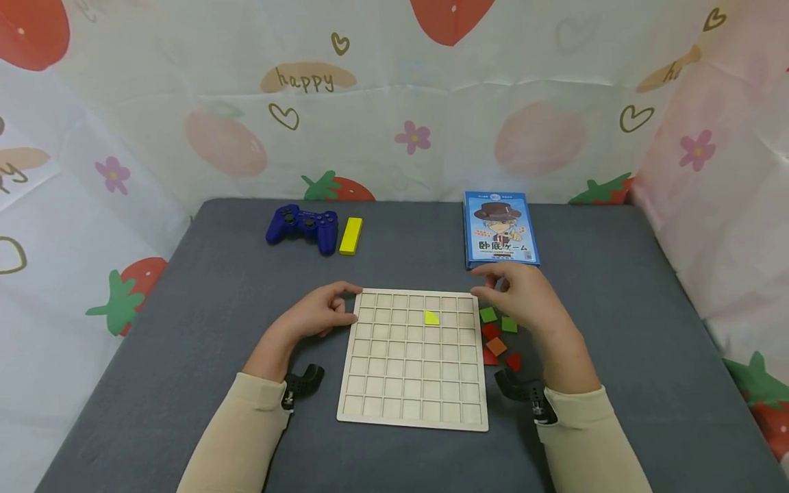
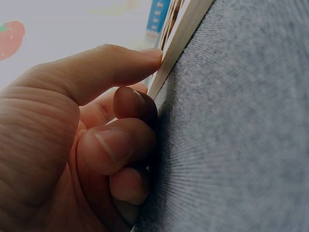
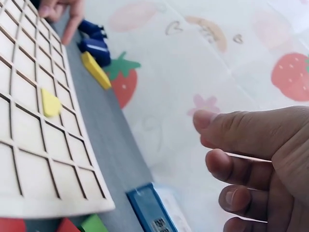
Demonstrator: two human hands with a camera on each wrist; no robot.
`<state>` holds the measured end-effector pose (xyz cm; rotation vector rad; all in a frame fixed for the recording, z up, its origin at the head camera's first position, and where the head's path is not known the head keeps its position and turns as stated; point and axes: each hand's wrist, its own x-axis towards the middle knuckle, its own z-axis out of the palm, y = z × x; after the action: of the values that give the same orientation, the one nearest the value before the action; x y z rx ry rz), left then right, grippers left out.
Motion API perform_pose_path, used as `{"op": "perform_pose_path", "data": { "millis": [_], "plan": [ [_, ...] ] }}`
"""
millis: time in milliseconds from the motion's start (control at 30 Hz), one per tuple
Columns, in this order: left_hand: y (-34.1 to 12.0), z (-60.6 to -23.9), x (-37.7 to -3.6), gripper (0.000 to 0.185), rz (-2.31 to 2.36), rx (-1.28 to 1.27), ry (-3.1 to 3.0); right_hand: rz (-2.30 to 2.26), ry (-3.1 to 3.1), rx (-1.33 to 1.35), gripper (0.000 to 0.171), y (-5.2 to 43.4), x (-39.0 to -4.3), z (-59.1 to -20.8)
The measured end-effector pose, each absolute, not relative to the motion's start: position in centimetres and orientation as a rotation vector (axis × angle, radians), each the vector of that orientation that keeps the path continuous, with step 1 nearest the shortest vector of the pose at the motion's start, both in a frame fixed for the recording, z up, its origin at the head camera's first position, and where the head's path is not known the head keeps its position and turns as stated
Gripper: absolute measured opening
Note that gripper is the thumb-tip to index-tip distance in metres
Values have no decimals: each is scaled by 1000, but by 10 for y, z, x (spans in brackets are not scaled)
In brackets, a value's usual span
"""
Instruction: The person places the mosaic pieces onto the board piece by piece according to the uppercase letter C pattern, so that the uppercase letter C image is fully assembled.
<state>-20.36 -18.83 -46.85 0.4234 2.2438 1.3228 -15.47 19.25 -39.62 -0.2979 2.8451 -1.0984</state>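
Observation:
A pale wooden grid board lies flat on the grey table. One yellow tile sits in a cell of its second row, also seen in the right wrist view as the yellow tile. My left hand holds the board's far left corner, index finger on the board's edge and the other fingers curled beside it. My right hand hovers just right of the board's far right corner, fingers loosely curled and holding nothing. Beneath it lie loose green, red and orange tiles.
A blue game box lies behind the right hand. A blue game controller and a yellow block sit at the back left. Strawberry-print cloth walls enclose the table on three sides.

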Motion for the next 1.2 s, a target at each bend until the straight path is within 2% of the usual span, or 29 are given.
{"op": "perform_pose_path", "data": {
  "millis": [600,933,1200],
  "plan": [
    [-189,-471,-204,55,1320,415,2243,-1099,2478,-237,29,238,-164,-415],
    [-189,-472,-205,56,1319,421,2242,-1006,2353,-269,22,239,-169,-436],
    [-190,-473,-205,56,1344,441,2222,-1024,2333,-229,30,228,-170,-438]
  ]
}}
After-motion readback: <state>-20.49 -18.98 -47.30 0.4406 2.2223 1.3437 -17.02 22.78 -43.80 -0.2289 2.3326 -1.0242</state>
